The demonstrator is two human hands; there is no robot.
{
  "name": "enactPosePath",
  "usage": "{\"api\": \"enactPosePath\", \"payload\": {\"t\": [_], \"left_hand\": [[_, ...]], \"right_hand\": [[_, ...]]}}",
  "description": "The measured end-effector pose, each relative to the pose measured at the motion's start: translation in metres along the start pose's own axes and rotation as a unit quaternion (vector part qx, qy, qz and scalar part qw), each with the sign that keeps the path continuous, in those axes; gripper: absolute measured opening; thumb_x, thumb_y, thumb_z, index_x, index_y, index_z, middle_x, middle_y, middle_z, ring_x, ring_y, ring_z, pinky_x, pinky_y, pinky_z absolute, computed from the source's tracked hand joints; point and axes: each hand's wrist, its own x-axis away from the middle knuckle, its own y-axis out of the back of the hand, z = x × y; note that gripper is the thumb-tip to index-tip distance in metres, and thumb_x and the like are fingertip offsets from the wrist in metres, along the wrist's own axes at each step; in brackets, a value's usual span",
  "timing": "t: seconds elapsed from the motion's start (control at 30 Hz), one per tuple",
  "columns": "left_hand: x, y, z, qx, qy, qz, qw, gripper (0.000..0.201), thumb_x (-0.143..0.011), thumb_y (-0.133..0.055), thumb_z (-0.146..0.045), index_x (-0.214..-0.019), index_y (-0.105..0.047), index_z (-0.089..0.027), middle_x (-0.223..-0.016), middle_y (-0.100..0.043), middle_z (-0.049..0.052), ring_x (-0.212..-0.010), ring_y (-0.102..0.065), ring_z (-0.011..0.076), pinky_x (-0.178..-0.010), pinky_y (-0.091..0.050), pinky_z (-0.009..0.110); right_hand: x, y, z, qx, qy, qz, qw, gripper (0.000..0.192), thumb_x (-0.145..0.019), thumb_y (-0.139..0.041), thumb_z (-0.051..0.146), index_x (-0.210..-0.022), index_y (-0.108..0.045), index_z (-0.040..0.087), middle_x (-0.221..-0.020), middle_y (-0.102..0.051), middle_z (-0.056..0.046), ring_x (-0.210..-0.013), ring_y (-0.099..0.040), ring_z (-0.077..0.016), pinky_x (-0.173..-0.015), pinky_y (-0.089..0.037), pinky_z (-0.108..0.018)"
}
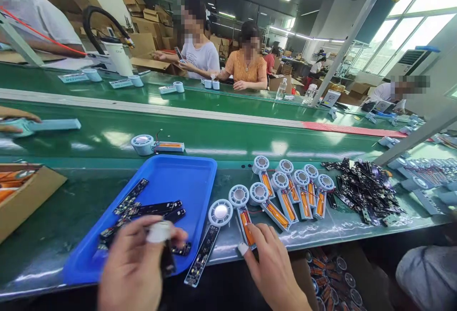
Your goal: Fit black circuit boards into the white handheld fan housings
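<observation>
My left hand (137,263), a white cover on its thumb, is closed over the blue tray (189,173). A black circuit board (167,258), partly hidden and blurred, is pinched in its fingers. Several similar boards (134,208) lie in the tray. With thumb and fingers, my right hand (269,263) grips the lower end of a light-blue round-headed housing (244,218) whose handle is orange inside; its thumb also wears a white cover. Between my hands, another housing (220,212) has a circuit board (203,256) along its handle, projecting over the table edge.
Several more housings (280,180) stand right of centre, beside a heap of black boards (371,192). One housing (143,144) sits on the green conveyor belt (221,135). A cardboard box (28,206) is at left; a co-worker's hand (17,116) is beyond it. Other people sit across the line.
</observation>
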Motion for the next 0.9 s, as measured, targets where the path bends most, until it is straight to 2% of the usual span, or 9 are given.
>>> {"api": "enactPosePath", "payload": {"t": [0.1, 0.17, 0.27, 0.33, 0.4, 0.53, 0.67, 0.77, 0.9], "left_hand": [[0.028, -0.025, 0.012, 0.001, 0.057, 0.178, 0.982, 0.035, -0.085, -0.061, -0.052, -0.101, -0.062, -0.022, -0.055, -0.062, -0.005, -0.047, -0.060, 0.0161, -0.046, -0.052, 0.026], [0.038, -0.038, 0.021, -0.045, 0.046, 0.225, 0.972, 0.037, -0.087, -0.057, -0.048, -0.110, -0.064, -0.020, -0.065, -0.069, 0.000, -0.053, -0.065, 0.0184, -0.050, -0.055, 0.028], [0.040, -0.050, 0.032, -0.127, -0.026, 0.232, 0.964, 0.039, -0.090, -0.046, -0.034, -0.121, -0.064, -0.021, -0.098, -0.078, 0.009, -0.085, -0.075, 0.0250, -0.074, -0.062, 0.036], [0.038, -0.058, 0.036, -0.179, -0.075, 0.240, 0.951, 0.043, -0.089, -0.040, -0.024, -0.125, -0.063, -0.020, -0.116, -0.076, 0.011, -0.106, -0.073, 0.0269, -0.088, -0.060, 0.040], [0.035, -0.066, 0.036, -0.223, -0.115, 0.239, 0.938, 0.048, -0.089, -0.034, -0.017, -0.130, -0.060, -0.018, -0.124, -0.073, 0.014, -0.114, -0.070, 0.0272, -0.093, -0.059, 0.041], [0.036, -0.082, 0.031, -0.279, -0.147, 0.205, 0.927, 0.051, -0.091, -0.030, -0.013, -0.137, -0.051, -0.015, -0.126, -0.072, 0.017, -0.114, -0.071, 0.0284, -0.092, -0.058, 0.043], [0.041, -0.083, 0.030, -0.262, -0.122, 0.189, 0.938, 0.040, -0.094, -0.033, -0.019, -0.129, -0.052, -0.017, -0.116, -0.076, 0.016, -0.097, -0.076, 0.0302, -0.074, -0.061, 0.040], [0.045, -0.074, 0.034, -0.203, -0.124, 0.191, 0.952, 0.032, -0.096, -0.036, -0.028, -0.118, -0.058, -0.020, -0.105, -0.079, 0.013, -0.086, -0.078, 0.0286, -0.070, -0.061, 0.038], [0.049, -0.063, 0.038, -0.178, -0.129, 0.185, 0.958, 0.035, -0.096, -0.039, -0.032, -0.120, -0.061, -0.020, -0.113, -0.077, 0.012, -0.099, -0.076, 0.0277, -0.085, -0.060, 0.039]], "right_hand": [[-0.010, 0.008, -0.009, -0.073, -0.022, -0.020, 0.997, 0.029, -0.097, -0.050, 0.019, -0.126, -0.056, 0.022, -0.106, -0.067, -0.007, -0.093, -0.066, -0.0221, -0.080, -0.056, -0.034], [-0.022, 0.010, -0.013, -0.082, -0.031, -0.026, 0.996, 0.032, -0.097, -0.051, 0.020, -0.128, -0.056, 0.019, -0.099, -0.068, -0.006, -0.087, -0.067, -0.0205, -0.078, -0.056, -0.033], [-0.039, 0.007, -0.012, -0.050, -0.009, -0.006, 0.999, 0.033, -0.093, -0.055, 0.019, -0.126, -0.059, 0.019, -0.094, -0.069, -0.005, -0.084, -0.068, -0.0206, -0.074, -0.054, -0.030], [-0.044, 0.003, -0.010, -0.028, 0.007, -0.009, 1.000, 0.027, -0.094, -0.052, 0.015, -0.117, -0.065, 0.019, -0.095, -0.070, -0.006, -0.086, -0.068, -0.0208, -0.074, -0.054, -0.030], [-0.045, 0.001, -0.010, -0.025, 0.020, -0.028, 0.999, 0.028, -0.095, -0.046, 0.010, -0.109, -0.068, 0.019, -0.095, -0.069, -0.007, -0.087, -0.068, -0.0204, -0.076, -0.054, -0.029], [-0.040, 0.004, -0.014, -0.047, 0.050, -0.038, 0.997, 0.036, -0.095, -0.042, 0.008, -0.119, -0.066, 0.020, -0.099, -0.069, -0.008, -0.089, -0.067, -0.0194, -0.079, -0.056, -0.029], [-0.041, 0.013, -0.019, -0.043, 0.103, -0.016, 0.994, 0.046, -0.095, -0.041, 0.006, -0.135, -0.059, 0.022, -0.107, -0.067, -0.008, -0.093, -0.066, -0.0190, -0.082, -0.057, -0.030], [-0.048, 0.015, -0.023, -0.047, 0.155, -0.011, 0.987, 0.036, -0.098, -0.044, 0.009, -0.119, -0.068, 0.023, -0.106, -0.068, -0.008, -0.094, -0.066, -0.0189, -0.081, -0.056, -0.030], [-0.052, 0.013, -0.026, -0.170, 0.152, -0.006, 0.974, 0.027, -0.099, -0.048, 0.012, -0.108, -0.072, 0.021, -0.114, -0.070, -0.009, -0.105, -0.067, -0.0192, -0.090, -0.056, -0.033]]}}
